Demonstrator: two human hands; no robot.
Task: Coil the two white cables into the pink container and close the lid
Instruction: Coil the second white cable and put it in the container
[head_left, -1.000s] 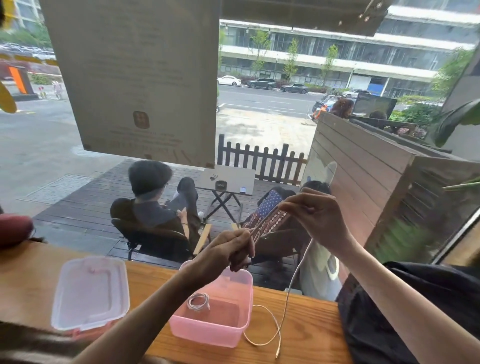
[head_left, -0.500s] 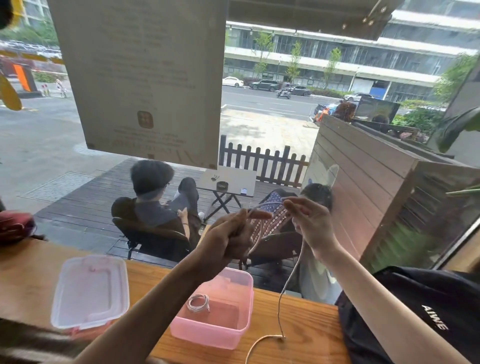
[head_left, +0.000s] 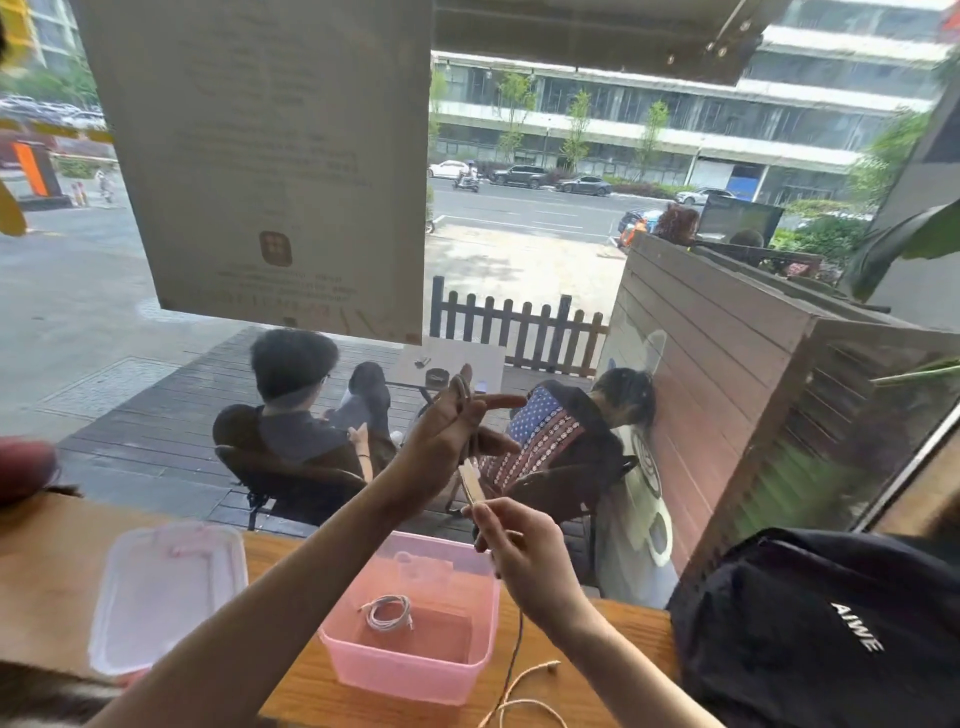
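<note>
The open pink container (head_left: 415, 670) stands on the wooden counter (head_left: 47, 577). One coiled white cable (head_left: 387, 612) lies inside it. My left hand (head_left: 452, 431) is raised above the container with loops of the second white cable (head_left: 514, 696) wound around its fingers. My right hand (head_left: 519, 540), lower and to the right, pinches the same cable just below the left hand. The loose end trails down to the counter right of the container. The translucent lid (head_left: 166, 592) lies flat to the left of the container.
A black bag (head_left: 810, 634) sits on the counter at the right. A large window directly behind the counter shows people seated outside. A dark red object (head_left: 23, 467) rests at the far left edge.
My right hand dropped from beside the left hand to below it, drawing the cable down. My left hand rose slightly with more loops on it. The trailing end on the counter got shorter.
</note>
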